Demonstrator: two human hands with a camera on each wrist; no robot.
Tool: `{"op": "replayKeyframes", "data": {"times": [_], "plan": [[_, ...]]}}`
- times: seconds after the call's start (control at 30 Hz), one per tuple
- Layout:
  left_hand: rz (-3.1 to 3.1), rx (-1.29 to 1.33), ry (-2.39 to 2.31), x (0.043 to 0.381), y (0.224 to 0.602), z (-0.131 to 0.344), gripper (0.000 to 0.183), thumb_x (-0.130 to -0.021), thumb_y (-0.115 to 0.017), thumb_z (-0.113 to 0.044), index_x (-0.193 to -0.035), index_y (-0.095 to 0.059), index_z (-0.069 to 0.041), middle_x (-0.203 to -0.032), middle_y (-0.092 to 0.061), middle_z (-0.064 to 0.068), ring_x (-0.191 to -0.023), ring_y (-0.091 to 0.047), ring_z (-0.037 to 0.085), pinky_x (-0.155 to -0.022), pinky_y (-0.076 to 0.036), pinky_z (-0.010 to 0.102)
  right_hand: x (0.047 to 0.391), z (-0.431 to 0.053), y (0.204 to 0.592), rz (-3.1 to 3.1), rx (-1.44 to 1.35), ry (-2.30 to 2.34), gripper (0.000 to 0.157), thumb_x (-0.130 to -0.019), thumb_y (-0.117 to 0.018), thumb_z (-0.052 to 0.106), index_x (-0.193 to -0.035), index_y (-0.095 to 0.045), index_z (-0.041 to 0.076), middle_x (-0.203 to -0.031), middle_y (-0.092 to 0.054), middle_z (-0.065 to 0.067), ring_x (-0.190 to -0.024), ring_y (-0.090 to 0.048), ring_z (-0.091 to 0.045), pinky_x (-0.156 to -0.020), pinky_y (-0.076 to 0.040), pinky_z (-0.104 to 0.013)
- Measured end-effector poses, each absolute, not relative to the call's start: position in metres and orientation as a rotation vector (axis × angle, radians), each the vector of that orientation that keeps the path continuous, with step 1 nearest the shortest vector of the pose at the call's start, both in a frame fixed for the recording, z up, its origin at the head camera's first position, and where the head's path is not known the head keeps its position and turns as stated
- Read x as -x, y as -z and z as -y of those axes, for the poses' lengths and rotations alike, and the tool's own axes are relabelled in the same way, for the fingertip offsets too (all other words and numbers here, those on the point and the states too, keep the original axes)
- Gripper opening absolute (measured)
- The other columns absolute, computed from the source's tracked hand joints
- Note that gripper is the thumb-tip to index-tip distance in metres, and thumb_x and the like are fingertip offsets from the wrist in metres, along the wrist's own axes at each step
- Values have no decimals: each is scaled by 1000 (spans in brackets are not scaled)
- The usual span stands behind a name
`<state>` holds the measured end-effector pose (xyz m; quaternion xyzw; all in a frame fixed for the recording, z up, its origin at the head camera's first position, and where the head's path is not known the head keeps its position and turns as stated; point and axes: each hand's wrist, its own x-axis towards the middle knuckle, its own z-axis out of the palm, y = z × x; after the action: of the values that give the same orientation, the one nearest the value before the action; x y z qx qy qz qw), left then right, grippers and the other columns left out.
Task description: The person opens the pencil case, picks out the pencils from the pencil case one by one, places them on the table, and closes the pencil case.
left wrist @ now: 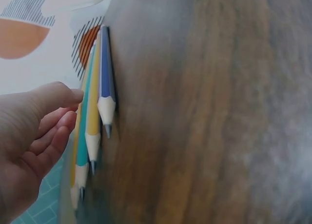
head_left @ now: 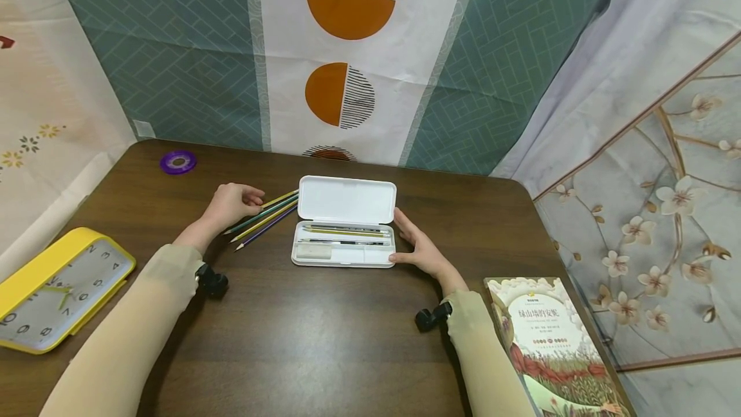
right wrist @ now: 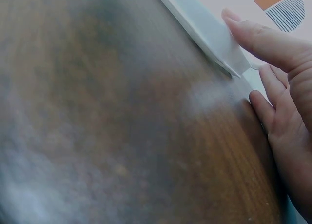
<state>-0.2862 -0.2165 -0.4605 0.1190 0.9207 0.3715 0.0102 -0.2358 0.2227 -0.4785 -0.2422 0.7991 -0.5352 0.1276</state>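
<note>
A loose fan of several pencils [left wrist: 92, 107], yellow, green and dark blue, lies to the left of an open white pencil case [head_left: 347, 201]. At the outer yellow pencil is my left hand [head_left: 231, 203], its thumb tip right at the shaft and its other fingers loosely bent beside it. Inside the case's base are several pencils [head_left: 347, 232] and a whitish eraser [head_left: 313, 251]. Along the case's right side my right hand [head_left: 425, 251] is spread, thumb at the front corner and fingers by the raised lid.
A purple tape roll [head_left: 178, 162] lies at the back left of the brown table [head_left: 312, 352]. The yellow-framed clock [head_left: 64, 291] stands at the left edge. At the front right is a book [head_left: 550, 340] with an illustrated cover. Patterned cloth [head_left: 202, 50] hangs behind the table.
</note>
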Motion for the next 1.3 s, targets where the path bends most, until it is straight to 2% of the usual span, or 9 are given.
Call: {"op": "replayKeyframes", "data": {"times": [0.1,0.23,0.3,0.57,0.83,1.3], "plan": [[-2911,-386,-1167,282,456,215,32,-86,-71,-3,-115,-67,9,-96,-73,21,-86,-68,32,-79,-56,43,230,-220,467,-2318,707,1551,102,-78,-76,-7,-155,-9,-2,-163,-10,-20,-150,-11,-37,-117,-20,-59],[-2963,-449,-1223,277,447,207,31,-86,-73,-7,-114,-69,5,-95,-73,18,-84,-68,30,-74,-56,30,226,-219,462,-2322,727,1548,100,-79,-76,-5,-155,-10,-4,-162,-11,-22,-149,-13,-39,-116,-20,-61],[-2977,-494,-1267,274,443,200,30,-86,-73,-8,-114,-70,3,-96,-74,17,-84,-69,29,-73,-55,28,225,-218,461,-2318,729,1557,100,-79,-76,-6,-154,-10,-4,-162,-11,-23,-149,-12,-40,-116,-20,-61],[-2916,-690,-1407,268,432,157,30,-82,-76,-3,-111,-71,3,-97,-73,19,-88,-68,33,-82,-56,49,227,-217,460,-2306,715,1561,101,-79,-75,-6,-155,-10,-2,-163,-10,-20,-150,-11,-38,-117,-19,-59],[-2797,-871,-1316,267,434,116,36,-81,-78,-4,-115,-70,1,-102,-73,14,-90,-66,27,-84,-55,45,227,-218,458,-2307,691,1557,101,-79,-76,-6,-156,-11,-1,-163,-11,-18,-150,-12,-35,-118,-19,-57],[-2699,-991,-1070,267,440,74,31,-85,-72,-4,-115,-70,-1,-104,-73,10,-96,-68,24,-87,-55,40,226,-218,457,-2312,691,1558,101,-79,-75,-7,-155,-10,-2,-163,-11,-19,-151,-12,-35,-118,-19,-57]]}}
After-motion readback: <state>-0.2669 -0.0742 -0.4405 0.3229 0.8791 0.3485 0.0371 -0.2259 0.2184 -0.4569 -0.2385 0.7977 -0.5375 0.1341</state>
